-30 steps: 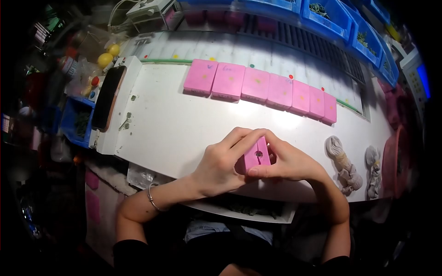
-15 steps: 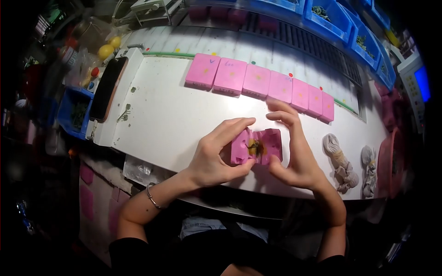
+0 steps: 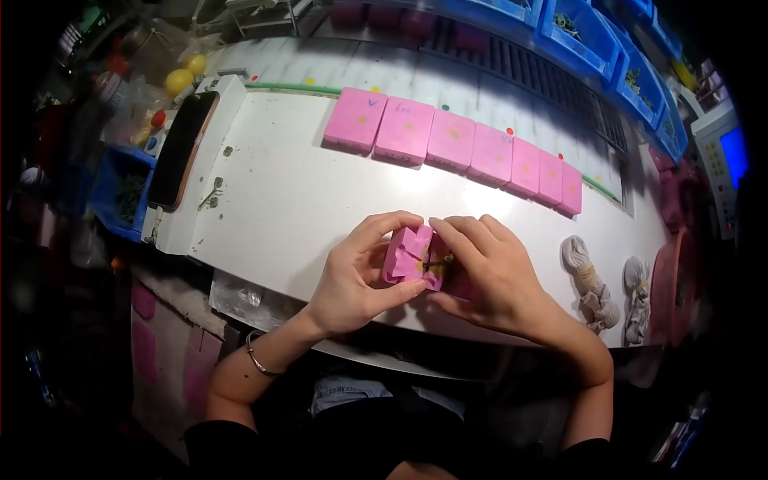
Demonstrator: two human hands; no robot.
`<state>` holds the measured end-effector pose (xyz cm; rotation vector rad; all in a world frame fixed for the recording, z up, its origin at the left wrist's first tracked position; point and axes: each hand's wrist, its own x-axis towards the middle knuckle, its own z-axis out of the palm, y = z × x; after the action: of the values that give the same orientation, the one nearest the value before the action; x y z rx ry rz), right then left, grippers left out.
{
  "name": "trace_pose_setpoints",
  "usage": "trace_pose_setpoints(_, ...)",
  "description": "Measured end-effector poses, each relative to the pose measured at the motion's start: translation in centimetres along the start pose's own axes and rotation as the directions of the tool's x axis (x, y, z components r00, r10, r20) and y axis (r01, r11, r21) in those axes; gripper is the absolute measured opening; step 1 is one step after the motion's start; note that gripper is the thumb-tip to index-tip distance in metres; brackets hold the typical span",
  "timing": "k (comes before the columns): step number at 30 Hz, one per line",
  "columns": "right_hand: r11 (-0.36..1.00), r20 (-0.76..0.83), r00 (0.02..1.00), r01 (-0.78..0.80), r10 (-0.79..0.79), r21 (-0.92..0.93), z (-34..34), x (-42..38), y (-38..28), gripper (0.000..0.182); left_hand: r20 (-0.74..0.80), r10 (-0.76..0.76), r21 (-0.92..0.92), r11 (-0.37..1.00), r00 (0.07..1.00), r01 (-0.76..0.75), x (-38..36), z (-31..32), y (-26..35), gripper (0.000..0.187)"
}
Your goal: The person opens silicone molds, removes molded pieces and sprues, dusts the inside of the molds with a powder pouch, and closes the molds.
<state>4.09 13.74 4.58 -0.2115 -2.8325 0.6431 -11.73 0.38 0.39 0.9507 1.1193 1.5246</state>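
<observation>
An opened pink block (image 3: 406,254) is held over the white table (image 3: 280,184), near its front edge. My left hand (image 3: 352,276) grips the block's left part, fingers behind and thumb at the front. My right hand (image 3: 496,272) is wrapped round the right part and hides most of it. Between the two parts shows a yellowish hollow with something small and dark in it, too small to make out. Beyond the hands stands a row of several pink blocks (image 3: 450,142), with small yellow marks on top.
A phone (image 3: 184,150) lies at the left beside a blue bin (image 3: 124,192). Two bundles of pale cloth (image 3: 590,284) lie at the right, near a reddish basin (image 3: 674,288). Blue trays (image 3: 580,36) and a device with a blue screen (image 3: 732,152) stand at the back right.
My right hand has moved left and closed over the right part of the block. The two parts are nearer each other and tilted, and my left hand has shifted slightly left.
</observation>
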Motion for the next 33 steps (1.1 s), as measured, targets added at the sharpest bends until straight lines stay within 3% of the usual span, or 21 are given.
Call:
trace_pose_setpoints(5,0.998,-0.058,0.998,-0.028,0.025,-0.058,0.7,-0.6,-0.2,0.069,0.037,-0.015,-0.064,0.998,0.999,0.017,-0.1,-0.2,-0.1,0.062)
trace_pose_setpoints(13,1.000,-0.316,0.949,-0.005,0.005,0.003,2.2,-2.4,0.2,0.070,0.043,-0.060,-0.084,0.994,0.997,0.064,0.0,-0.5,0.1,0.064)
trace_pose_setpoints(20,0.999,-0.388,0.921,0.023,-0.007,0.036,2.7,-3.2,0.7,0.072,0.052,-0.102,-0.107,0.988,0.993,0.107,0.1,-0.7,0.3,0.068)
trace_pose_setpoints(23,0.996,-0.394,0.919,0.041,-0.009,0.074,2.3,-3.2,0.7,0.070,0.077,-0.115,-0.118,0.985,0.990,0.123,0.2,-0.6,0.3,0.067)
trace_pose_setpoints(24,0.965,-0.385,0.918,0.016,0.089,0.262,1.9,-3.2,0.4,0.069,0.070,-0.109,-0.115,0.987,0.992,0.116,0.3,-0.4,0.1,0.067)
trace_pose_setpoints(25,0.897,-0.356,0.917,-0.003,0.178,0.443,1.6,-3.0,0.2,0.068,0.059,0.021,-0.021,1.000,0.998,-0.020,0.5,0.0,-0.3,0.065)
trace_pose_setpoints(26,0.868,-0.319,0.922,-0.033,0.218,0.496,1.4,-2.7,-0.1,0.068,0.057,0.151,0.086,0.984,0.987,-0.156,0.6,0.3,-0.6,0.063)
trace_pose_setpoints(27,0.862,-0.310,0.932,-0.007,0.189,0.507,1.0,-2.5,0.3,0.067,0.070,0.258,0.307,0.914,0.964,-0.267,0.8,0.5,-0.8,0.065)
trace_pose_setpoints(28,0.788,-0.317,0.911,-0.015,0.265,0.615,0.7,-2.1,0.2,0.067,0.114,0.302,0.482,0.816,0.947,-0.318,1.0,0.9,-0.3,0.065)
trace_pose_setpoints(29,0.695,-0.301,0.895,-0.014,0.329,0.718,0.6,-1.7,-0.2,0.067,0.137,0.321,0.527,0.778,0.937,-0.343,1.3,1.3,-0.3,0.068)
trace_pose_setpoints(31,0.758,-0.426,0.854,0.060,0.298,0.650,0.7,-1.2,0.6,0.067,0.114,0.388,0.626,0.687,0.914,-0.370,2.5,1.9,-0.9,0.073)
trace_pose_setpoints(32,0.763,-0.400,0.846,-0.011,0.352,0.647,0.5,-1.6,0.7,0.066,0.079,0.481,0.651,0.638,0.873,-0.411,2.9,2.0,-0.5,0.073)
trace_pose_setpoints(33,0.770,-0.377,0.836,-0.082,0.399,0.633,0.1,-1.9,0.9,0.067,0.114,0.634,0.742,0.458,0.765,-0.490,3.2,2.1,0.2,0.071)
